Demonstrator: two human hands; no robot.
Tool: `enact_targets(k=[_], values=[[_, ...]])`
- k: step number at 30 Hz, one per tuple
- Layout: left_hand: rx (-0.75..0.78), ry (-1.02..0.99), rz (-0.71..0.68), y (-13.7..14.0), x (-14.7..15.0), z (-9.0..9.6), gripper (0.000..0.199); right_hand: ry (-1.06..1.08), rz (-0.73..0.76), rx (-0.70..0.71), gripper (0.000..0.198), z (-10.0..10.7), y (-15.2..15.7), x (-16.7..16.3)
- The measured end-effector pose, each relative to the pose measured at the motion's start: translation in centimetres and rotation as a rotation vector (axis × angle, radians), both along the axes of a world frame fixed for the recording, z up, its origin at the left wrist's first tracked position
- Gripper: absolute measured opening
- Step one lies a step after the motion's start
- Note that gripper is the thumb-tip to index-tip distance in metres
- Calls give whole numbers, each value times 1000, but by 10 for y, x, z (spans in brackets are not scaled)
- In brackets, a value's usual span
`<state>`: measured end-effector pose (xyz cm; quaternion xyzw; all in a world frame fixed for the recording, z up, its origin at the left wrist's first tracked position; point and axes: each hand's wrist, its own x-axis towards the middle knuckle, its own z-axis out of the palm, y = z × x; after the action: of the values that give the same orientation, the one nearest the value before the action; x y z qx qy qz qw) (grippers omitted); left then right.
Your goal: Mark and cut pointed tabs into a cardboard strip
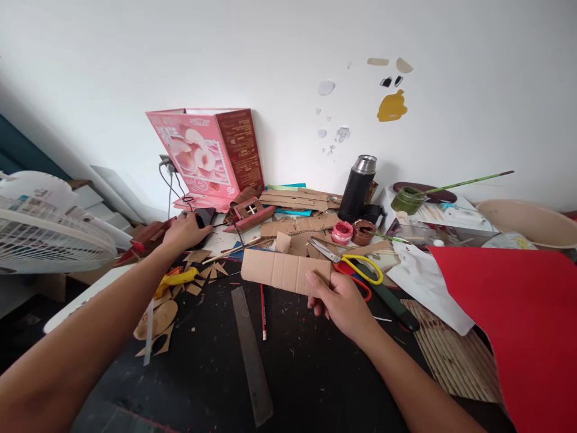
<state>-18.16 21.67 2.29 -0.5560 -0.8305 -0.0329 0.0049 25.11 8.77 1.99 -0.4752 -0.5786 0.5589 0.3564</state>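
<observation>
- Cardboard strip (276, 272) is pinched at one end in the right hand (343, 300), the other end free.
- The left hand (184, 232), well apart and farther forward, lies on a dark object (206, 218); whether it grips, I can't tell.
- I'd judge the step as steadying the strip; shifting it calls for a firm pinch, so its creases don't fold.
- Beyond the right hand, a pink jar (342, 238) and a brown jar (363, 239) hold paint (341, 228); farther off, a long stick (469, 181) leans from a green jar (407, 205).

Palm down, the left hand (186, 231) lies well forward, while the nearer right hand (343, 300) pinches.
</observation>
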Motion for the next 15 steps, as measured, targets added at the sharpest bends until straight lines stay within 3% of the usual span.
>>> enact_targets(k=[15], values=[[47,-36,102,28,14,-1,90,-175,49,76,59,-3,-1,-1]])
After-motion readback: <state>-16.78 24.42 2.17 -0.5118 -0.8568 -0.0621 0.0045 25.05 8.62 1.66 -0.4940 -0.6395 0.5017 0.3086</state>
